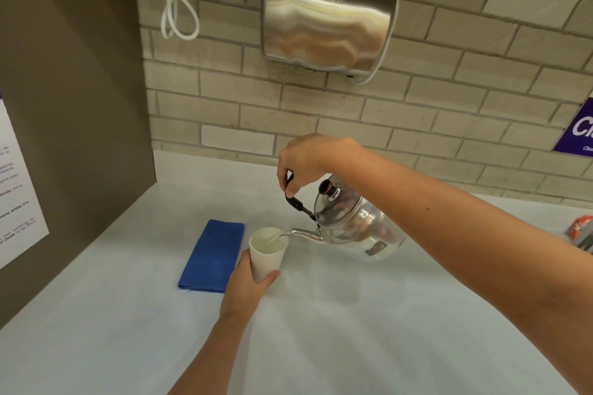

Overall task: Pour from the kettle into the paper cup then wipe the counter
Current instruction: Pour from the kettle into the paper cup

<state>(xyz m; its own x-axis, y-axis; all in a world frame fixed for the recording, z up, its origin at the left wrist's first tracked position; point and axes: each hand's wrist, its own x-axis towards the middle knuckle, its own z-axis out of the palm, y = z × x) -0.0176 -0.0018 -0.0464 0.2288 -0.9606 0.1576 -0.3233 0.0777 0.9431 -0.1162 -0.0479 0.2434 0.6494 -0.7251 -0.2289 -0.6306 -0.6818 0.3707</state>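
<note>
A shiny steel kettle (pixel 356 228) with a black handle and lid knob is tilted to the left above the white counter (pixel 321 330). My right hand (pixel 305 160) grips its handle from above. The thin spout reaches over the rim of a white paper cup (pixel 266 253), and a stream of water runs into it. My left hand (pixel 247 285) is wrapped around the cup's lower half and holds it tilted slightly toward the spout. A folded blue cloth (pixel 211 255) lies flat on the counter just left of the cup.
A steel hand dryer (pixel 327 19) with a looped white cord hangs on the tiled wall above. A brown side panel (pixel 73 106) with a paper notice bounds the counter on the left. A small orange and grey object (pixel 582 234) sits at the far right edge.
</note>
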